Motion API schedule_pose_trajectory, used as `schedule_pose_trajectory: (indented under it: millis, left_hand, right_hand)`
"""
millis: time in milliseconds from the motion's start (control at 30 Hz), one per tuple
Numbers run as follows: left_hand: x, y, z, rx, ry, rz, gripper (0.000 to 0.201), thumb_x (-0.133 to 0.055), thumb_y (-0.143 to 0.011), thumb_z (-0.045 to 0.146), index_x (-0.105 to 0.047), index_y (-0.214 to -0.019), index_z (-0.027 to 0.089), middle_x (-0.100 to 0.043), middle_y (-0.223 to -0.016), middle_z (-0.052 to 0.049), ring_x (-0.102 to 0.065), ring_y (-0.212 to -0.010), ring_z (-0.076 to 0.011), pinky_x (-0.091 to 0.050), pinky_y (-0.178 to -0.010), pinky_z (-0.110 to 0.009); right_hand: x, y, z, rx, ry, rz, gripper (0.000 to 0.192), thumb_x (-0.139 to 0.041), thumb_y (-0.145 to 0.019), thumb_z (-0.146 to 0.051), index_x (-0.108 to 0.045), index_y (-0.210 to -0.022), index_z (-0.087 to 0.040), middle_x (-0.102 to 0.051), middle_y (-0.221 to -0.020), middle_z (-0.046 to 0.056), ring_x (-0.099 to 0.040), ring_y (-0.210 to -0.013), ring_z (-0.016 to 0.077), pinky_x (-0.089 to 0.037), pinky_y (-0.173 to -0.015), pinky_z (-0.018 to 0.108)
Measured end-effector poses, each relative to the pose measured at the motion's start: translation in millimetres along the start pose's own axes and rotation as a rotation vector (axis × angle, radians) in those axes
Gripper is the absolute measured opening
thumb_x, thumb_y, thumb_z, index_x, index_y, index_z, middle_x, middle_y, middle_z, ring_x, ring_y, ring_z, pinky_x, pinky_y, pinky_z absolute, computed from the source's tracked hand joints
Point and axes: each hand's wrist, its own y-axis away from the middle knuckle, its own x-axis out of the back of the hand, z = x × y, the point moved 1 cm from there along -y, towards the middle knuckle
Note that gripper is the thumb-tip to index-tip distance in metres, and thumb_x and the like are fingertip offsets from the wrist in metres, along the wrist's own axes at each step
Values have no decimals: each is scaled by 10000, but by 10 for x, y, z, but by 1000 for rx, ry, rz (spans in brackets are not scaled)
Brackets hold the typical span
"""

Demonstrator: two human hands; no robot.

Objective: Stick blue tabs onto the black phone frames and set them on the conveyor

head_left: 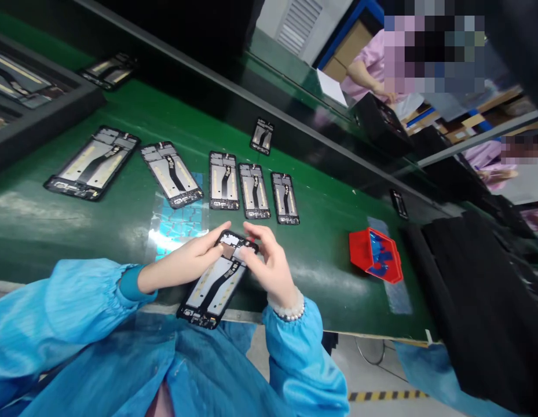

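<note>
Both of my hands grip one phone frame point(216, 284) with its inside facing up, at the table's near edge. Black flex cable runs down its silver middle. My left hand point(199, 255) holds its upper left side, thumb on a brownish patch near the top. On the upper right side is my right hand point(271, 263), its thumb pressing on the inner face and its fingers around the edge. Behind my left hand lies a sheet of blue stickers point(182, 223). A phone frame point(172, 174) rests partly over that sheet.
More phone frames lie beyond my hands, such as one at left point(94, 164) and one at right point(285, 198). A red bin point(355, 249) holds blue pieces. Black foam trays point(472, 301) stand at right, another tray point(73, 116) at left. Co-workers in pink sit across the line.
</note>
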Motion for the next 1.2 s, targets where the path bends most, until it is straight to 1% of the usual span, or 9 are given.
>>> schedule_pose_trajectory:
  millis: [67, 200, 433, 667, 767, 867, 967, 1067, 1200]
  left_hand:
    - [-13, 12, -37, -34, 18, -45, 661, -391, -864, 279, -220, -1489, 149, -365, -1503, -67, -382, -1347, -236, -322, -1099, -349]
    - [-22, 50, -54, -80, -5, -87, 739, -383, -817, 196, -119, -1506, 146, -407, -1476, -90, -479, -1263, -231, -428, -1004, -328]
    - [-25, 105, 38, -104, -143, -126, 732, -311, -860, 241, -18, -1485, -3, -455, -1404, -232, -495, -1247, -284, -422, -991, -389]
    - [-27, 120, 15, -110, -183, -102, 721, -332, -879, 224, -4, -1499, 56, -595, -1266, -195, -615, -1089, -279, -495, -872, -370]
    - [-32, 118, -15, -109, -164, -113, 725, -349, -872, 221, -24, -1501, 66, -578, -1292, -193, -574, -1154, -301, -474, -923, -406]
    - [-36, 113, -31, -82, -88, -119, 724, -357, -867, 228, -47, -1506, 93, -418, -1453, -172, -461, -1281, -300, -407, -1023, -423]
    - [-16, 95, -11, -66, 55, -91, 722, -377, -854, 227, -90, -1508, 119, -262, -1545, -108, -319, -1378, -276, -292, -1117, -407]
    - [36, 67, 39, -33, 272, -47, 740, -411, -852, 251, -91, -1507, 129, -279, -1540, -98, -351, -1361, -278, -301, -1120, -403]
    - [88, 54, 77, -3, 549, -45, 780, -447, -886, 302, 11, -1510, 206, -417, -1468, -114, -506, -1250, -279, -459, -1011, -410]
  right_hand:
    - [-65, -2, -37, 4, 73, -34, 289, -615, -777, -248, -602, -1061, -195, -582, -1028, 55, -578, -962, 159, -484, -867, 317]
    - [-140, -51, -30, -96, 135, -38, 152, -658, -732, -283, -585, -825, -187, -534, -828, -5, -555, -821, 141, -476, -778, 284]
    - [-179, -78, -44, -290, 55, -64, 201, -694, -641, -303, -540, -700, -189, -455, -764, -35, -506, -751, 125, -444, -706, 260]
    - [-269, -29, -41, -348, -13, -61, 229, -699, -646, -325, -511, -658, -195, -470, -683, -47, -495, -705, 125, -429, -630, 245]
    - [-267, -21, -21, -384, -44, -53, 242, -710, -657, -341, -517, -663, -196, -499, -674, -39, -508, -714, 133, -443, -625, 248]
    - [-190, -26, 15, -342, -69, -67, 216, -685, -702, -358, -547, -738, -195, -542, -746, -16, -547, -770, 146, -485, -690, 278]
    - [-73, 51, 42, -291, -182, -49, 355, -631, -768, -421, -533, -1033, -205, -590, -1017, 53, -586, -933, 165, -515, -796, 315]
    - [-41, 279, 16, -317, -353, -134, 612, -654, -761, -487, -395, -1263, -251, -529, -1253, 103, -596, -1005, 175, -536, -801, 332]
    - [20, 456, -13, -442, -519, -359, 416, -624, -815, -451, -507, -1157, -247, -667, -924, 27, -646, -771, 149, -546, -719, 324]
